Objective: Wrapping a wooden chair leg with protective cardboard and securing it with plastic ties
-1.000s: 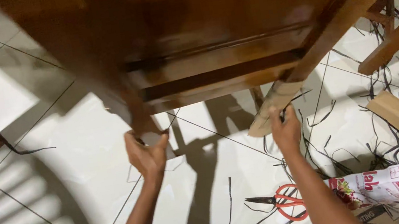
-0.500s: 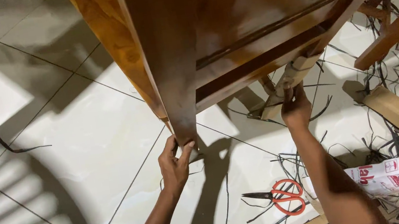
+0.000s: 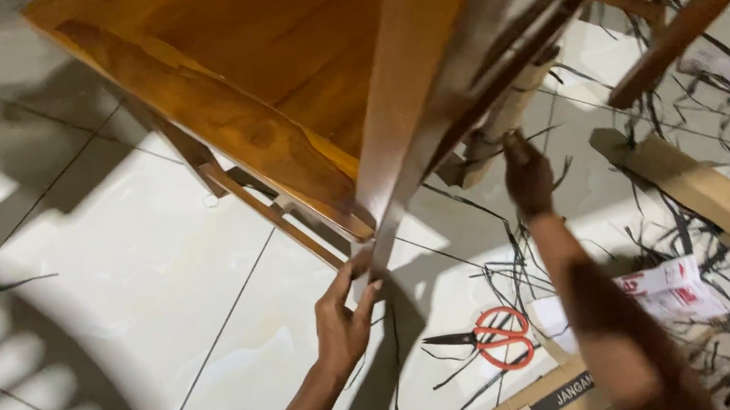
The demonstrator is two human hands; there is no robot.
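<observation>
Wooden furniture, a brown table (image 3: 286, 62) tipped on edge, fills the upper frame as a person steadies it with both hands. The left hand (image 3: 344, 319) closes its fingers around the foot of the near leg (image 3: 397, 162), just above the white tiled floor (image 3: 105, 273); the right hand (image 3: 529, 176) reaches up to the paper-wrapped far leg (image 3: 506, 116), touching it, though whether it grips cannot be told from this angle.

A second ago the underside faced the camera squarely, with both hands low on two legs. Now the piece has swung round, its corner pointing down at the left hand, and the right hand has moved higher and further out. The table appears to be mid-turn, its weight carried on the two held legs.

Red-handled scissors (image 3: 491, 338) lie on the tiles just beyond the left hand. Black plastic strapping (image 3: 487, 245) trails in loose strands across the floor beneath the right arm. A flattened cardboard box (image 3: 548, 399) sits at the lower edge, a long cardboard piece (image 3: 721, 200) to the right, and printed white wrapping (image 3: 676, 289) between them. More wooden framing (image 3: 693, 11) stands at upper right. The strapping and scissors crowd the floor beneath the table.
</observation>
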